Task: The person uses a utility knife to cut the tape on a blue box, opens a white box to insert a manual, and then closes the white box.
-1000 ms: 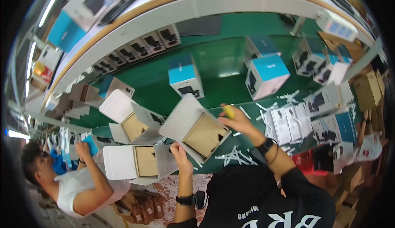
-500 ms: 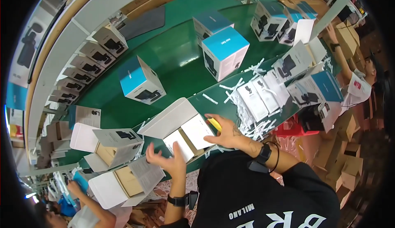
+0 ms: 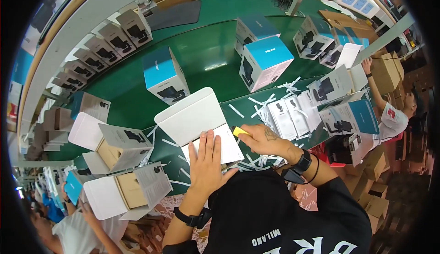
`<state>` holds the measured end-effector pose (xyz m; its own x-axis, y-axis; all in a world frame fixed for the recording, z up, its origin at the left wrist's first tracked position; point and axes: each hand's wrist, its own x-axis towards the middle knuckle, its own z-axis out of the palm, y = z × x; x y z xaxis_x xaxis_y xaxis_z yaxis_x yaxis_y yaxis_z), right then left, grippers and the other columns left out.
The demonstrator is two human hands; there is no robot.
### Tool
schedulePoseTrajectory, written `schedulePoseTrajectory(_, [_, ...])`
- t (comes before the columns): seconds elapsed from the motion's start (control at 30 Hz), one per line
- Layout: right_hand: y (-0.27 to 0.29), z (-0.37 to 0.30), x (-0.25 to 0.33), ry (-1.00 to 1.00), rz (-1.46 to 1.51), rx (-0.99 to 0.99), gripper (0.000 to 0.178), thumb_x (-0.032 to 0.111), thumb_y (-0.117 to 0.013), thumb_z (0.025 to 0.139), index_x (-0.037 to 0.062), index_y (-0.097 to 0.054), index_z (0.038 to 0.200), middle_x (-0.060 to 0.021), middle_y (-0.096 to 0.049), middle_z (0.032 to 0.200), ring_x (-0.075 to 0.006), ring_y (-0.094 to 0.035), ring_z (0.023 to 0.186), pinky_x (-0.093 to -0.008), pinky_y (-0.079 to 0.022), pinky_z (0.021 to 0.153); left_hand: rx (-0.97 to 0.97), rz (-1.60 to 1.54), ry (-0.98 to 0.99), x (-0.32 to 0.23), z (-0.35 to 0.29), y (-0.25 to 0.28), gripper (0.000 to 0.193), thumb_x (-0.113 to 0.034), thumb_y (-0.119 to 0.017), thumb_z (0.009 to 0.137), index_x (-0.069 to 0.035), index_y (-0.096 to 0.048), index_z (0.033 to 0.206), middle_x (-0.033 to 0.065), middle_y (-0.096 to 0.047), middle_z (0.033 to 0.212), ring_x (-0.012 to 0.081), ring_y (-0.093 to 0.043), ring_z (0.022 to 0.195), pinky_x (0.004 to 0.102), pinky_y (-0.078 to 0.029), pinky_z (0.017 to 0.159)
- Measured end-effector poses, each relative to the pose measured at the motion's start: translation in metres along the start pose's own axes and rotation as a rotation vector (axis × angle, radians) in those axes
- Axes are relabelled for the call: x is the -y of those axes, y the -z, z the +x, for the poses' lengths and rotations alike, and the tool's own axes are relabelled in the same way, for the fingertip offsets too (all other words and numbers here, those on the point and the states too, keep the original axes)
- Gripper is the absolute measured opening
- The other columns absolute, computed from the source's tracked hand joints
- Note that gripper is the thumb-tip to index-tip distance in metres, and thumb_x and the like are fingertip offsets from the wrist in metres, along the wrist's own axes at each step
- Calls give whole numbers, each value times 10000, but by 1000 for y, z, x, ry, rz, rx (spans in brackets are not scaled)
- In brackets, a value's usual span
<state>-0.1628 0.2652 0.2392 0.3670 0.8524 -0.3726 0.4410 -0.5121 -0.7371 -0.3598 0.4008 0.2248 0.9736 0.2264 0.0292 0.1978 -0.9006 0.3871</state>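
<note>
In front of me stands a white cardboard box (image 3: 192,116), its large lid flap raised on the far side and its inner flaps folded in. My left hand (image 3: 206,164) lies flat over those inner flaps, fingers stretched out and pointing away from me. Closed at the box's right side, my right hand (image 3: 263,139) grips a small yellow tool (image 3: 239,131) with a dark end; its exact kind does not show. Just beyond that hand lie slim white boxes (image 3: 283,118) among white paper shreds (image 3: 255,160).
Two open boxes (image 3: 129,190) stand at left. Blue-topped boxes (image 3: 268,52) sit on the green table (image 3: 208,80), and more boxes (image 3: 119,41) line its far left edge. Open boxes (image 3: 334,86) stand at right. One co-worker (image 3: 395,116) is at right, another (image 3: 87,229) at lower left.
My left hand has moved from the box's near left edge onto its inner flaps, which now lie closed over the gap. My right hand has tightened around the yellow tool.
</note>
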Motion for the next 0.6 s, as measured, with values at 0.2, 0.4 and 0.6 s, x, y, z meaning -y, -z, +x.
schedulePoseTrajectory(0.2, [11,5,-10,77,-91,18,314,293,-481,1027,12,-621,1013,-230,-673,840,-465,-643,832,-515,-494,765,3,29,-57,9,1,-15,976,-420,-777,824,121,-338,1508,305,-272,1620,437,-255,1522,563,-211,1221])
schedulePoseTrajectory(0.4, [14,8,-15,62,-107,47,334,307,-504,1018,4,-632,955,-218,-666,788,-428,-660,778,-495,-496,714,-5,-2,-71,12,-1,-16,1025,-394,-802,802,129,-296,1524,319,-259,1621,450,-252,1521,559,-206,1225])
schedulePoseTrajectory(0.6, [25,11,-13,-45,74,83,332,306,-535,1007,0,-635,926,-193,-655,746,-357,-660,696,-446,-497,663,5,-6,-67,14,2,-16,1026,-393,-809,799,125,-300,1524,312,-263,1622,442,-259,1522,558,-205,1225])
